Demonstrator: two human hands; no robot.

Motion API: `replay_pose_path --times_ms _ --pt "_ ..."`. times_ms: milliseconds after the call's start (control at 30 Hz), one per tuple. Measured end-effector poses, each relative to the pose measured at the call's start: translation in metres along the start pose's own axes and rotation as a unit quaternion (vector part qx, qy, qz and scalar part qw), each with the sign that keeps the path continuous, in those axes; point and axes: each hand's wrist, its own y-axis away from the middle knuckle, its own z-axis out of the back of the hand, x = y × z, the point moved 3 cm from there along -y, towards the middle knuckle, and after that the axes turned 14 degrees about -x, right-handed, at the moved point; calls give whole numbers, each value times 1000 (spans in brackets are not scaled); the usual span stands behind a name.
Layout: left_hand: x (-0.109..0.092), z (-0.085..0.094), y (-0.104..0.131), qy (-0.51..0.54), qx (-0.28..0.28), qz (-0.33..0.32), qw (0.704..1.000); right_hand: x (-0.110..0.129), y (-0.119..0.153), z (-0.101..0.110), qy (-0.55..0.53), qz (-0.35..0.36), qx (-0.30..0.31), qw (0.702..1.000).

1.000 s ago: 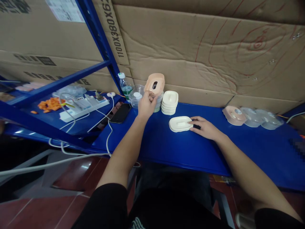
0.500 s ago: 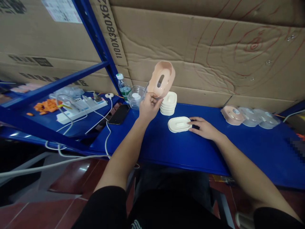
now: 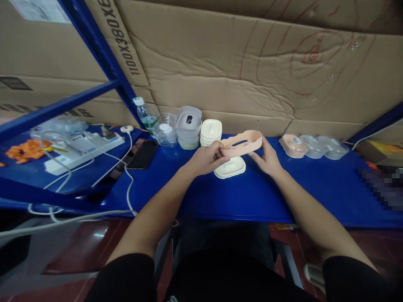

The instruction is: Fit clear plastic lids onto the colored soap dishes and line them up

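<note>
A peach plastic shell (image 3: 247,147) with a long slot in its base is held between both hands above the blue table. My left hand (image 3: 208,158) pinches its left end, and my right hand (image 3: 267,157) grips its right end. Just below lies a cream oval plastic piece (image 3: 230,168) with a raised middle, partly covered by the shell and my left hand. Behind my left hand stands a stack of cream pieces (image 3: 211,129). Left of that are stacked grey shells (image 3: 189,122) with a slot in the top one.
Clear plastic bowls (image 3: 166,130), a water bottle (image 3: 145,114) and a dark phone (image 3: 142,154) stand or lie at the left. A peach box (image 3: 292,146) and two clear grey boxes (image 3: 315,146) line the back right. A power strip (image 3: 85,153) with white cables lies on the left shelf.
The peach shell has come down and right, tilted flatter, over the cream piece. My right hand has left the cream piece and taken the shell's right end. The camera view has shifted right.
</note>
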Motion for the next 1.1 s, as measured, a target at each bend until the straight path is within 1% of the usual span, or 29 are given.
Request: replay_pose_path --times_ms 100,167,200,233,300,400,467,567,667,833,933,1000,1100 --pt "-3 -3 0 75 37 34 996 4 -1 3 -20 16 -32 999" --pt "-4 -3 -1 120 45 66 990 6 -1 4 -37 -4 -51 998" --pt "-4 -2 -2 129 40 79 988 6 -1 4 -43 -19 -59 997" --pt "-4 -1 -2 121 28 86 988 7 -1 4 -44 -35 -63 996" --pt "-3 3 -3 60 -8 83 995 7 0 2 -33 -70 -54 996" --pt "-2 7 -4 -53 -50 74 995 5 3 -6 -17 -130 2 991" --pt "1 6 -4 -95 -45 84 991 4 4 -12 -9 -165 50 985" --pt "8 3 -3 -134 -3 108 985 2 5 -20 23 -183 96 978" --pt "14 0 -3 -168 56 121 977 4 6 -25 68 -163 132 975" --pt "22 -5 1 -246 151 146 946 11 7 -28 160 -138 192 958" --pt "26 -10 3 -254 201 157 933 12 8 -27 209 -132 225 943" --pt "29 -14 4 -240 216 158 933 11 8 -27 211 -128 230 941" --pt "34 -17 5 -229 208 142 940 7 8 -25 186 -126 218 950"
